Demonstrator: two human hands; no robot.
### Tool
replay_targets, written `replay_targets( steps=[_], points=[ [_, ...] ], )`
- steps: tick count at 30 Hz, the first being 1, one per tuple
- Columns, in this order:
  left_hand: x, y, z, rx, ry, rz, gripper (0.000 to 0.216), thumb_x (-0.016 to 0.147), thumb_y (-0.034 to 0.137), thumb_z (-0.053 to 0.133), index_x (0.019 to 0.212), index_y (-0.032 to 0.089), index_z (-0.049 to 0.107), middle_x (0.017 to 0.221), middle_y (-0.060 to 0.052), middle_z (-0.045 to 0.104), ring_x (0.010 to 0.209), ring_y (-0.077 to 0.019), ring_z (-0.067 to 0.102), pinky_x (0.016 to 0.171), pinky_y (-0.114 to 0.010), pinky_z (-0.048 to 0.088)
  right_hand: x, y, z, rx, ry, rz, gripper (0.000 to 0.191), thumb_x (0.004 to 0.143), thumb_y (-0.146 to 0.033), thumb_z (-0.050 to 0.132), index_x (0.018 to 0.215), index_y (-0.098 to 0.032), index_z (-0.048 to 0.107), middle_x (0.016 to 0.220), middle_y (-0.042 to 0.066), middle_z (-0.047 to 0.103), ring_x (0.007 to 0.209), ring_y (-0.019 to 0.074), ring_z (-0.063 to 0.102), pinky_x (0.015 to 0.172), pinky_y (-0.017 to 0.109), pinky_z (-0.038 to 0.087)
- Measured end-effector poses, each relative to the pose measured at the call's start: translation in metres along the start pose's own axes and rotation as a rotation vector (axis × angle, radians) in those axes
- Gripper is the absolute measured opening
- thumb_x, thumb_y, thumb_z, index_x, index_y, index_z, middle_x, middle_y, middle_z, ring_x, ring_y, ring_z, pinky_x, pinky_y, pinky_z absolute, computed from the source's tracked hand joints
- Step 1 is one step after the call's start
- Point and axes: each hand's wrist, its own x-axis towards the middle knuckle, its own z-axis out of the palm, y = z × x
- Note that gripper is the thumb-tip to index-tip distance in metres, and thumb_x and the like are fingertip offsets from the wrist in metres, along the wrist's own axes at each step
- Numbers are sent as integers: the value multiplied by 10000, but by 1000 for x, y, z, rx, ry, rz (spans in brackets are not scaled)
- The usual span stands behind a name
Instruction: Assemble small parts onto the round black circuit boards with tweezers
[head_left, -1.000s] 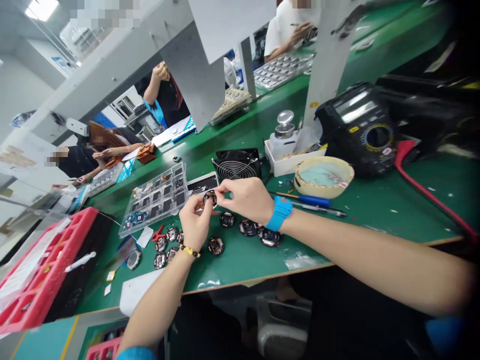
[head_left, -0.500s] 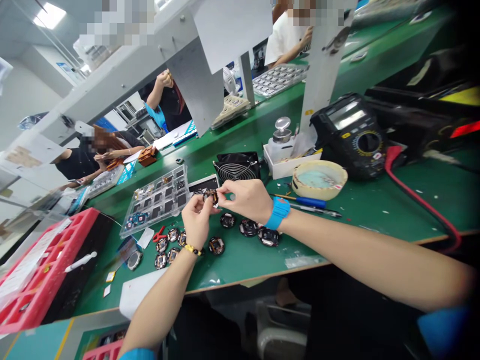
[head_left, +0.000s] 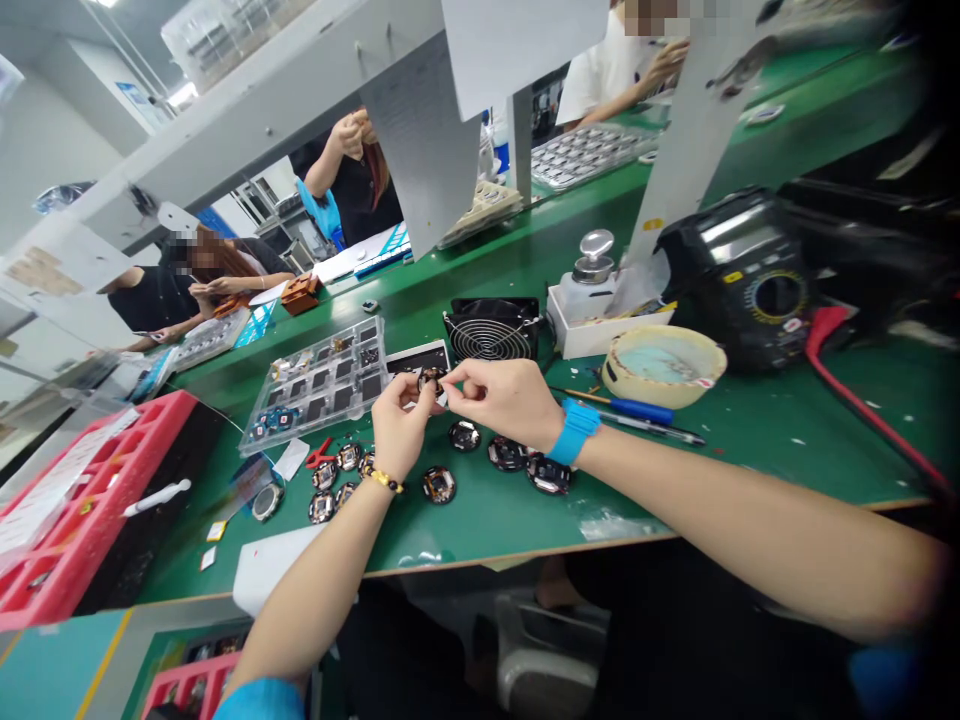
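Note:
A small round black watch module point(head_left: 430, 379) is held up above the green bench point(head_left: 757, 440) between both my hands. My left hand point(head_left: 399, 428), with a bead bracelet at the wrist, pinches it from below. My right hand point(head_left: 504, 399), with a blue wristband, pinches its right edge with thumb and forefinger. Several more round modules point(head_left: 439, 485) lie on the bench just under my hands. A clear compartment tray point(head_left: 319, 385) of small parts sits to the left of them.
Behind my hands are a small black fan point(head_left: 491, 329), a round dish point(head_left: 664, 362), a blue pen point(head_left: 637, 409) and a black multimeter point(head_left: 750, 275) with a red lead. A red crate point(head_left: 71, 500) stands at the left. Other people work across the bench.
The view has shifted a little; both hands stay pinched on the round module at the same spot above the bench.

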Motion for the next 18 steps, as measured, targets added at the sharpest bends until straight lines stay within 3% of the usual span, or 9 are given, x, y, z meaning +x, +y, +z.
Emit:
replay_targets(
  steps=[8, 18],
  points=[
    [0, -2, 0, 45, 8, 57, 155, 880, 335, 685, 873, 181, 665, 800, -16, 719, 690, -143, 685, 647, -241, 585, -3, -4, 0, 136, -56, 11, 121, 891, -257, 653, 846, -199, 749, 534, -67, 626, 484, 86, 540, 570, 224, 399],
    [2, -4, -2, 23, -7, 23, 185, 869, 368, 703, 887, 187, 674, 806, -23, 726, 650, -148, 678, 617, -255, 584, -4, -7, -2, 203, -71, 50, 103, 881, -255, 662, 845, -201, 742, 533, -75, 616, 476, 81, 520, 564, 226, 395]
  ],
)
